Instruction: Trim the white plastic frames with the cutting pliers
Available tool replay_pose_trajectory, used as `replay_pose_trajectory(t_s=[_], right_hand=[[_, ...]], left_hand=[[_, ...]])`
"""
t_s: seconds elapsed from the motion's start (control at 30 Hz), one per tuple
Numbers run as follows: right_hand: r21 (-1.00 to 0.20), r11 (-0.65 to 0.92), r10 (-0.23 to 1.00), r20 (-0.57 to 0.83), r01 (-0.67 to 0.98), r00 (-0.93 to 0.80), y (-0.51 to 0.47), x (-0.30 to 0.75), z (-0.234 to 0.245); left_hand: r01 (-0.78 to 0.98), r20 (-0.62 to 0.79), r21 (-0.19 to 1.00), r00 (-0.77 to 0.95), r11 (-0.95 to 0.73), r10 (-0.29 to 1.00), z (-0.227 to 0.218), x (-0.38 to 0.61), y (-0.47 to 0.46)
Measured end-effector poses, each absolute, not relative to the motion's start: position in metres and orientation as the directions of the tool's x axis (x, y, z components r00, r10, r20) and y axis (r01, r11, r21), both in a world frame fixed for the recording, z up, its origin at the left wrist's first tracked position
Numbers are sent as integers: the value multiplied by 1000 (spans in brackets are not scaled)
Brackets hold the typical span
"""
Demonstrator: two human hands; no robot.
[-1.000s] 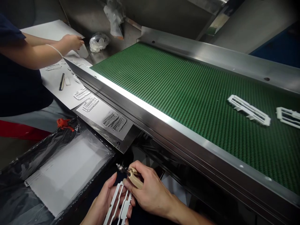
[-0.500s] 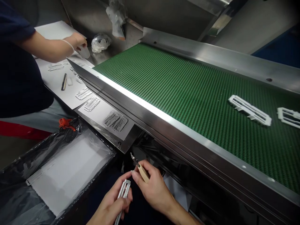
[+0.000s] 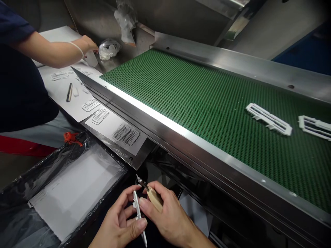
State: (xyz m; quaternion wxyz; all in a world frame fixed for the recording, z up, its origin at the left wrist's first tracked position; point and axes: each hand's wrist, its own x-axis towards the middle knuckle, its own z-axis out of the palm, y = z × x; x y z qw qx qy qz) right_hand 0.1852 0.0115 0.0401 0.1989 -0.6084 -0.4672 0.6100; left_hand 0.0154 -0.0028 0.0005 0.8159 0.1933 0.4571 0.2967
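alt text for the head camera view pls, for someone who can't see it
A person's left hand holds a white plastic frame part edge-on while the right hand grips a tan-handled trimming knife beside it. Above runs a green conveyor belt carrying two more white parts; a co-worker's hand works at upper left.

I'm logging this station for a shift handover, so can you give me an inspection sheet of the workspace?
Surface: green conveyor belt with steel rim.
Job's things: white plastic part held edge-on; knife with tan handle.
Clutter: two white frames on belt; paper sheets with parts; lined bin.
Hands: left hand grips the part; right hand grips the knife.
Cables: nothing seen.
Surroundings: co-worker's hand at the paper; plastic bag.
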Motion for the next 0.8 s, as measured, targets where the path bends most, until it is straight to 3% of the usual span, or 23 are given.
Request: replay_pose_trajectory(t_s=[0.13, 0.5, 0.8], right_hand=[[-774, -426, 798, -566, 468, -209, -10, 200, 42], [-712, -411, 749, -620, 569, -235, -14, 206, 51], [-655, -378, 756, -626, 654, -190, -19, 201, 46]], left_hand=[[-286, -669, 642, 244, 711, 702, 1, 19, 0], [-294, -636, 665, 259, 686, 727, 4, 22, 4], [-242, -638, 711, 170, 660, 751, 6, 23, 1]])
